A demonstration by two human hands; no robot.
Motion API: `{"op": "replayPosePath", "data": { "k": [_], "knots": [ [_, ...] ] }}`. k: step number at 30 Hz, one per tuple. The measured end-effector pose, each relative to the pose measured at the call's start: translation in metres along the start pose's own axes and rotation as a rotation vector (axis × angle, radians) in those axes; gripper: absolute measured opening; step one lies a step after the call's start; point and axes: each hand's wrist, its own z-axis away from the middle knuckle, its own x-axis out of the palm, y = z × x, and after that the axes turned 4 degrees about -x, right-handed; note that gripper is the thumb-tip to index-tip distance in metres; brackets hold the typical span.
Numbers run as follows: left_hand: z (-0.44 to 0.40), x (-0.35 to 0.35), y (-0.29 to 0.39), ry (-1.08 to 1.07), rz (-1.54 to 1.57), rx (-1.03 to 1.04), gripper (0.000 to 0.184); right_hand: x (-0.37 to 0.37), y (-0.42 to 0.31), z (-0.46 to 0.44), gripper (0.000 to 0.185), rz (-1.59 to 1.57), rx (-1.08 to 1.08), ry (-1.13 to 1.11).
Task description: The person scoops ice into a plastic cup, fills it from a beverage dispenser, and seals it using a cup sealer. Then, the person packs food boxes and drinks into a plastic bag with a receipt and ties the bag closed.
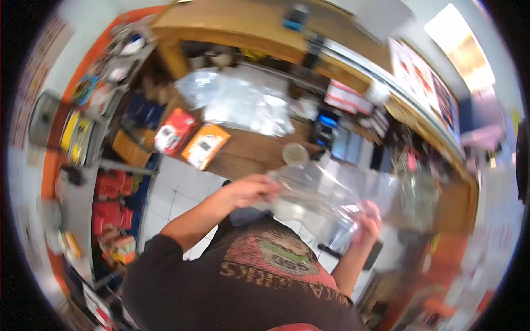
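A clear plastic bag (316, 193) stretches between my two hands in front of my chest, creased and shiny. My left hand (253, 190) pinches its left end, fingers closed. On the other side my right hand (366, 223) grips the bag's right end, slightly blurred. Just beyond the bag, a round translucent tub (295, 154) sits at the edge of a brown work table. Farther back on that table lies a spread of clear plastic bags (243, 105). Left of them are a red-and-white packet (175, 131) and an orange-and-white packet (206, 145).
A wooden counter (232, 30) runs above the work table. Metal shelves with red packets (113, 201) stand at the left. Dark devices with a blue light (327, 124) and a red-and-white box (348, 97) sit at the right back. White floor tiles (179, 187) show below.
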Motion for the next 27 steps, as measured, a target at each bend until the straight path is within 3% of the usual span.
{"op": "replayPosePath", "data": {
  "k": [2,3,5,7,10,12,13,15,20,22,23,24,26,27],
  "knots": [
    [-0.012,-0.003,-0.019,0.214,-0.023,0.124,0.018,-0.024,-0.004,-0.003,0.039,0.203,0.165,-0.091],
    [-0.019,0.006,-0.025,0.18,-0.049,0.088,0.018,-0.037,-0.004,-0.003,0.042,0.377,0.215,-0.068],
    [-0.03,0.019,-0.032,0.347,0.051,0.368,0.017,-0.073,0.02,-0.002,0.045,0.537,0.27,-0.033],
    [-0.033,0.045,-0.035,0.328,-0.03,0.381,0.016,-0.103,0.051,0.0,0.034,0.982,-0.061,0.304],
    [-0.039,0.083,-0.041,0.319,-0.215,0.384,0.015,-0.077,0.038,0.009,0.027,0.71,-0.073,0.284],
    [-0.045,0.104,-0.051,0.328,-0.331,0.346,0.015,-0.041,0.026,0.017,0.025,0.403,0.213,-0.008],
    [-0.05,0.115,-0.056,0.323,-0.489,0.434,0.013,-0.027,0.029,0.02,0.025,0.235,0.326,-0.16],
    [-0.051,0.139,-0.056,0.36,-0.828,0.645,0.01,0.008,0.031,0.028,0.019,0.208,0.267,-0.264],
    [-0.048,0.148,-0.055,0.457,-0.794,0.78,0.006,0.016,0.039,0.028,0.026,0.265,0.22,-0.229],
    [-0.039,0.158,-0.05,0.432,-1.095,0.862,0.007,0.023,0.035,0.032,0.032,0.232,0.193,-0.277],
    [-0.042,0.155,-0.055,0.36,-1.137,0.867,0.019,0.016,0.047,0.031,0.04,0.375,0.053,-0.356],
    [-0.039,0.161,-0.055,0.36,-1.137,0.862,0.019,0.015,0.047,0.03,0.04,0.373,0.056,-0.354],
    [-0.034,0.18,-0.049,0.272,-1.098,0.808,0.038,0.015,0.043,0.025,0.041,0.275,0.053,-0.261],
    [-0.033,0.178,-0.051,0.196,-1.005,0.751,0.044,0.012,0.036,0.024,0.03,0.232,0.145,-0.226]
  ]
}}
